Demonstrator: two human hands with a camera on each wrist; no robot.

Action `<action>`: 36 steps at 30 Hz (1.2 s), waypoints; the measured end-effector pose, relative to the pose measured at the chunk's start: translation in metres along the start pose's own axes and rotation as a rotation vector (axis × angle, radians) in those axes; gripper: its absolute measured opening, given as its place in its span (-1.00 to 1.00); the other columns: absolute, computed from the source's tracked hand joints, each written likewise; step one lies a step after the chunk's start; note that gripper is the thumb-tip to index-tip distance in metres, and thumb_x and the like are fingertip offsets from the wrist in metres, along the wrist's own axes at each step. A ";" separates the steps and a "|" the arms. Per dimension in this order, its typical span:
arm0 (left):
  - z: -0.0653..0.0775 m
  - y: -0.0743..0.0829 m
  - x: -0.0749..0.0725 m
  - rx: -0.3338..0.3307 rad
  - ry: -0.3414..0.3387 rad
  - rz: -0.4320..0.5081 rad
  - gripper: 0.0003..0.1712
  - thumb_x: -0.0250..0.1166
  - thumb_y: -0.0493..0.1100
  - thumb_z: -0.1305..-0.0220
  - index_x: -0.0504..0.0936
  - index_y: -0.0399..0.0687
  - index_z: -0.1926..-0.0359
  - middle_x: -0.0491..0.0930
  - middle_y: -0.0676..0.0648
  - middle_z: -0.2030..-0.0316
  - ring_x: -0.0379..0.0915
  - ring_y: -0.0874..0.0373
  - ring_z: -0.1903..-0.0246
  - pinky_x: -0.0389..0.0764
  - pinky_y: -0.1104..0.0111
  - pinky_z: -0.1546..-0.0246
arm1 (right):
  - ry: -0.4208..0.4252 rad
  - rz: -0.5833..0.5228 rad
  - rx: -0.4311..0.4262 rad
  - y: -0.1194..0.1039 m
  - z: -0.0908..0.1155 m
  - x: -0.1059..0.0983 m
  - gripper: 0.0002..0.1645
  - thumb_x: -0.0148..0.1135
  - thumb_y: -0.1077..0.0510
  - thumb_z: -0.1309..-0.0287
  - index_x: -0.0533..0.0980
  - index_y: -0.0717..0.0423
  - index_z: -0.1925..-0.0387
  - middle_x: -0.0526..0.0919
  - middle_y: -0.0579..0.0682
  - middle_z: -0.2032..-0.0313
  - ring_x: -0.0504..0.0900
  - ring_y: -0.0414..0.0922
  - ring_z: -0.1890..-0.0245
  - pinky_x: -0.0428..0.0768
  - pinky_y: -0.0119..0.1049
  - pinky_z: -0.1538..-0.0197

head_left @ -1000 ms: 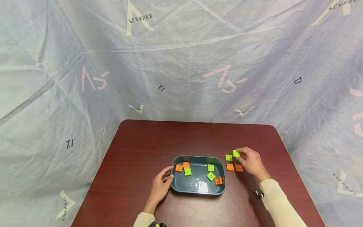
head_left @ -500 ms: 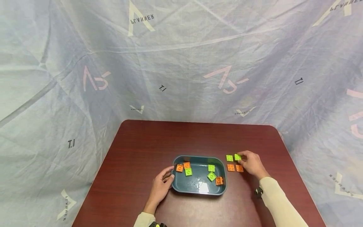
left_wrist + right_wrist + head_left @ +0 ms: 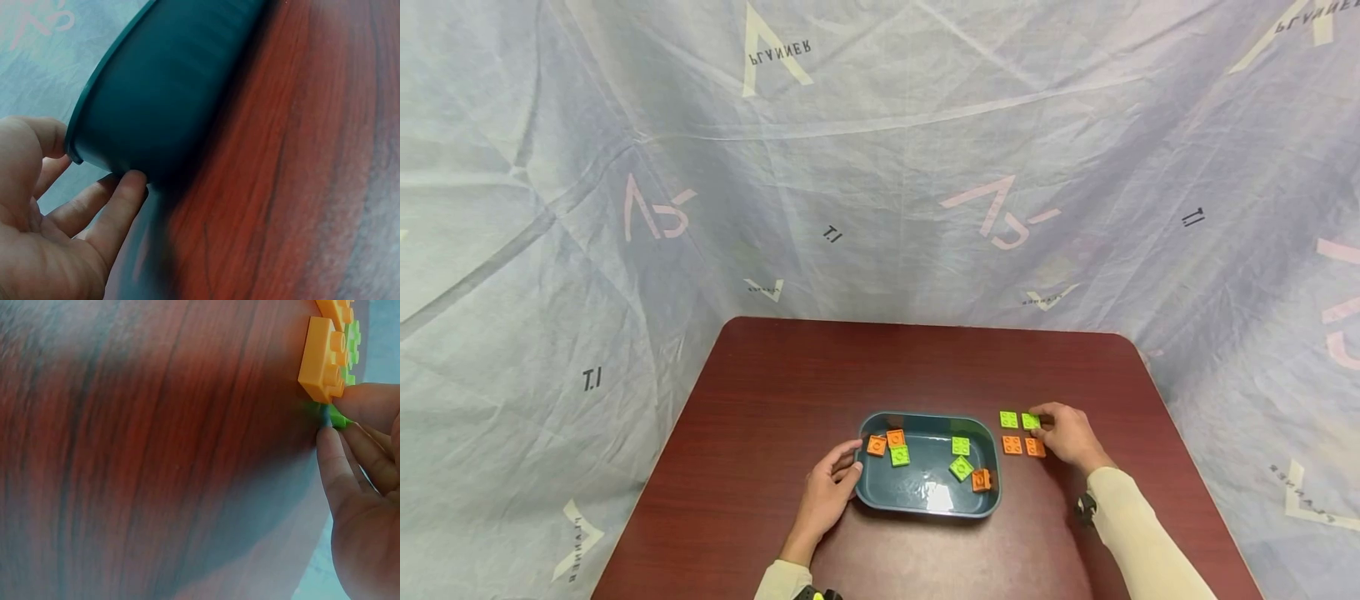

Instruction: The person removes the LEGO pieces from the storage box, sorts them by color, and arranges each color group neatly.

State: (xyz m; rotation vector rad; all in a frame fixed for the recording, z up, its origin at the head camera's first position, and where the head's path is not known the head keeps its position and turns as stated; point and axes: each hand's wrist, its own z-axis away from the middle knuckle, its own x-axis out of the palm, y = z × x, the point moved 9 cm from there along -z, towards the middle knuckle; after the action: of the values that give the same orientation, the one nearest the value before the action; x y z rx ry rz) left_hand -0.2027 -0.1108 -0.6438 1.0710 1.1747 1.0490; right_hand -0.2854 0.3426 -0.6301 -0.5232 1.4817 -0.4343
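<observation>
On a red-brown table [image 3: 760, 400] by printed cloth [image 3: 880, 158], hands [image 3: 823, 500] [image 3: 1070, 434] grip tray [image 3: 910, 487] and green block [image 3: 1028, 422].

The bench [image 3: 805, 367] has a smooth, wood-grained top with a soft sheen. The tray [image 3: 917, 482] and studded bricks [image 3: 316, 359] look like smooth plastic, the tray's floor glossy. The backdrop [image 3: 880, 150] is creased, matt cloth.

A makeshift booth: pale, creased cloth [image 3: 880, 158] printed with "PLANNER" [image 3: 780, 52] and "T.I" hangs like walls beyond the far edge and along both side edges of a table [image 3: 820, 362]. What room lies behind is hidden: home, office or lab, I cannot tell.
</observation>
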 end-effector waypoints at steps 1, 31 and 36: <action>0.000 0.000 0.000 -0.001 -0.002 0.001 -0.50 0.33 -0.07 -0.53 0.57 0.12 -0.42 0.67 -0.18 -0.23 0.71 -0.11 -0.13 0.74 0.37 0.22 | -0.002 -0.001 0.001 0.000 0.000 0.000 -0.55 0.47 0.31 -0.22 0.66 0.29 -0.15 0.70 0.34 -0.11 0.76 0.12 0.05 0.78 0.01 0.09; -0.001 -0.002 0.000 -0.014 0.002 -0.025 -0.53 0.32 -0.05 -0.53 0.59 0.25 -0.40 0.68 -0.11 -0.22 0.72 0.01 -0.10 0.75 0.35 0.20 | 0.110 -0.090 -0.154 -0.108 0.017 -0.014 -0.51 0.52 0.20 -0.23 0.66 0.14 -0.19 0.72 0.14 -0.15 0.77 0.18 -0.07 0.73 0.11 -0.08; -0.001 -0.003 0.000 -0.016 0.002 -0.018 -0.52 0.32 -0.04 -0.53 0.58 0.26 -0.41 0.69 -0.09 -0.21 0.73 0.03 -0.08 0.75 0.33 0.20 | 0.128 -0.099 -0.248 -0.139 0.023 -0.007 -0.51 0.56 0.20 -0.18 0.69 0.09 -0.16 0.73 0.06 -0.14 0.77 0.09 -0.05 0.75 0.03 -0.04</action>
State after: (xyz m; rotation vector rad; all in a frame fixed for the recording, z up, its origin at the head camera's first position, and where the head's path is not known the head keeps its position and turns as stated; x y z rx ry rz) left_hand -0.2036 -0.1115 -0.6465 1.0450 1.1739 1.0441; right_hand -0.2567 0.2345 -0.5438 -0.7795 1.6485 -0.3680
